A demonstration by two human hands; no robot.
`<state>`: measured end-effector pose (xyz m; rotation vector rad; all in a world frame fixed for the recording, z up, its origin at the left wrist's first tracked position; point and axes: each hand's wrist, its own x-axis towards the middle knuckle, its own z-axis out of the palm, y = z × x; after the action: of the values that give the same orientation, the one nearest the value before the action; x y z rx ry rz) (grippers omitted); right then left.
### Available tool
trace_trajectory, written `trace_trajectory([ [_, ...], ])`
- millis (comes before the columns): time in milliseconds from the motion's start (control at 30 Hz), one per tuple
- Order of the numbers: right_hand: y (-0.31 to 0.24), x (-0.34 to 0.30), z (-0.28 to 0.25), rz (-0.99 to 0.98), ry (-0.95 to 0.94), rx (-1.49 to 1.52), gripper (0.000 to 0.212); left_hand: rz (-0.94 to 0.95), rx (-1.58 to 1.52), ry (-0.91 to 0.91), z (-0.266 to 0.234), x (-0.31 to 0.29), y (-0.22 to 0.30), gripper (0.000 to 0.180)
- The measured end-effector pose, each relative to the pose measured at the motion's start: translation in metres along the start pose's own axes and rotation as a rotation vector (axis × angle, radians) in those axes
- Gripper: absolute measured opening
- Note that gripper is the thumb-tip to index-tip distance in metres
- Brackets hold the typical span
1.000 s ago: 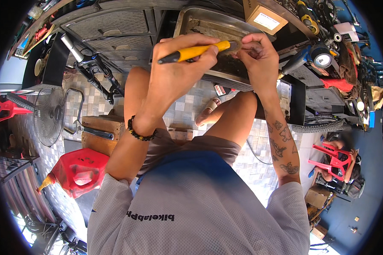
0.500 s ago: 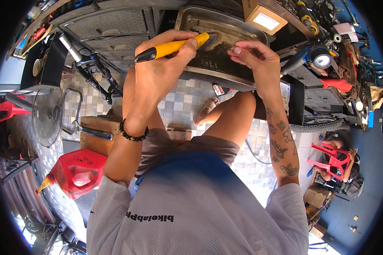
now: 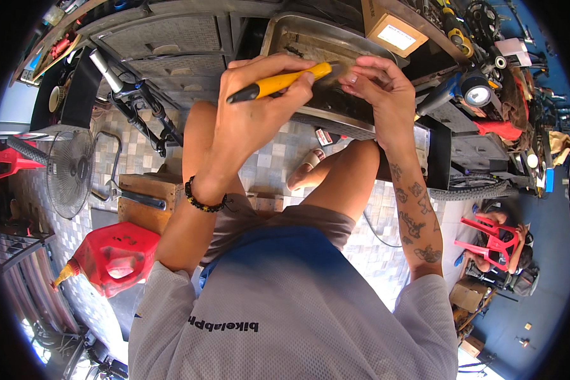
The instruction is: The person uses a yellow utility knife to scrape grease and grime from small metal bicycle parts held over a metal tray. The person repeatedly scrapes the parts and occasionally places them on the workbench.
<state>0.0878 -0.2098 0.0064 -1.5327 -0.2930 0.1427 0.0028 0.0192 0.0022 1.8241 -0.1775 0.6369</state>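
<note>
My left hand (image 3: 263,92) is closed round a yellow-handled brush (image 3: 278,83) with a black butt end. Its bristle end (image 3: 343,68) points right and looks smeared, close to the fingertips of my right hand (image 3: 383,85). Those fingers are pinched together on a small part, mostly hidden and too small to name. Both hands are over the near part of a wet, dirty metal tray (image 3: 273,31), which has dark liquid and grime in it.
A cardboard box (image 3: 396,31) stands at the tray's far right. Grey drawers (image 3: 161,38) lie to the left, near a bicycle fork (image 3: 133,104). A red jerrycan (image 3: 117,256), a fan (image 3: 71,171) and a wooden box (image 3: 147,202) are on the left. Someone sits by a red chair (image 3: 497,240) at right.
My left hand has moved right and slightly nearer with the brush, bringing its bristle end up to my right fingertips. My right hand has stayed about in place, its fingers shifted slightly.
</note>
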Motion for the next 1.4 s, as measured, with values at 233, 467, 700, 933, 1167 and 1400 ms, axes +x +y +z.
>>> trace_trajectory([
  [233, 0.01, 0.006, -0.004, -0.067, -0.01, -0.095, 0.025, -0.211, -0.148, 0.022, 0.002, -0.001, -0.009, 0.017],
  [467, -0.05, -0.01, -0.013, -0.294, -0.01, -0.551, 0.017, 0.048, 0.221, 0.082, -0.022, -0.008, 0.002, 0.02],
  [700, -0.075, 0.011, 0.008, -0.477, -0.283, -1.001, 0.024, 0.094, 0.177, 0.103, -0.018, -0.016, -0.003, 0.022],
  [933, -0.157, 0.232, 0.063, -0.641, -0.186, -0.906, 0.021, 0.084, 0.111, 0.072, -0.007, -0.021, -0.008, 0.025],
  [1167, -0.127, 0.352, 0.107, -0.596, -0.148, -1.293, 0.019, 0.079, 0.081, 0.083, -0.008, -0.019, -0.009, 0.029],
  [1400, -0.185, 0.223, 0.085, -0.525, -0.112, -0.877, 0.011, 0.135, 0.254, -0.087, -0.016, -0.015, 0.001, 0.03],
])
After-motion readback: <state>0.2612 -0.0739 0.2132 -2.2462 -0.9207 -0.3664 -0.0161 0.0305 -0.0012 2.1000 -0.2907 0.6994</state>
